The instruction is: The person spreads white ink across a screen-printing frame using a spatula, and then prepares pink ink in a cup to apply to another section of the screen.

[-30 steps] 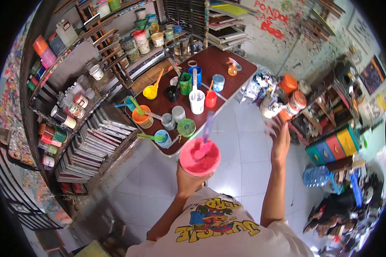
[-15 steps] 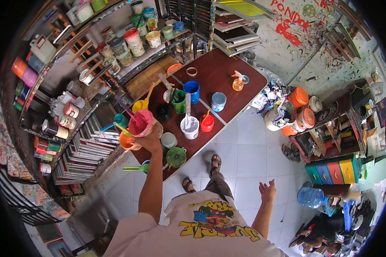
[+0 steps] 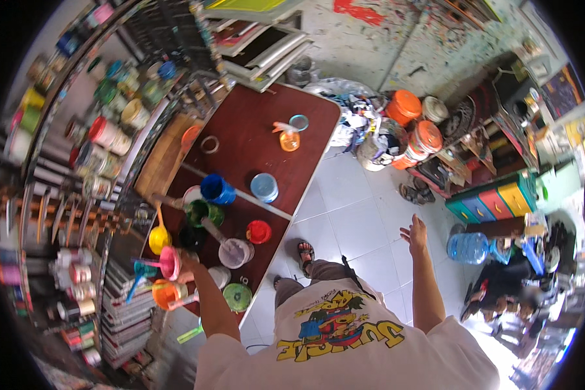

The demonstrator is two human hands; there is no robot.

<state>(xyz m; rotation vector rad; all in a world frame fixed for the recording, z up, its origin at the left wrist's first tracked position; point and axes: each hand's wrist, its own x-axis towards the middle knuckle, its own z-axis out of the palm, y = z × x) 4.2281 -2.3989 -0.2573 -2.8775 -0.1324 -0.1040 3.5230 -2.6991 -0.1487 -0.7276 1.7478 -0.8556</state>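
My left hand (image 3: pixel 187 265) is closed round the side of a pink paint pot (image 3: pixel 169 263), from which a purple-pink stick juts out. An orange pot (image 3: pixel 166 294) stands just nearer to me, with a teal cup (image 3: pixel 144 268) and a yellow pot (image 3: pixel 160 242) close by. Right of that hand are a white tub with a spatula (image 3: pixel 235 255), a red cup (image 3: pixel 259 231) and a round green container (image 3: pixel 238 298). Over the tiled floor, apart from the table, my right hand (image 3: pixel 415 235) is held out with its fingers spread and nothing in it.
Farther up the dark red table (image 3: pixel 266 117) stand a blue pot (image 3: pixel 218 189), a pale blue tub (image 3: pixel 264 187) and an orange spray bottle (image 3: pixel 289 139). Shelves of paint containers (image 3: pixel 110 134) line the left. Orange buckets (image 3: pixel 404 107) and a coloured drawer cabinet (image 3: pixel 491 206) stand at the right.
The view has turned right, so the table sits farther left. My left hand still holds the pink pot, now appearing lower among the others. My right hand is raised farther forward.
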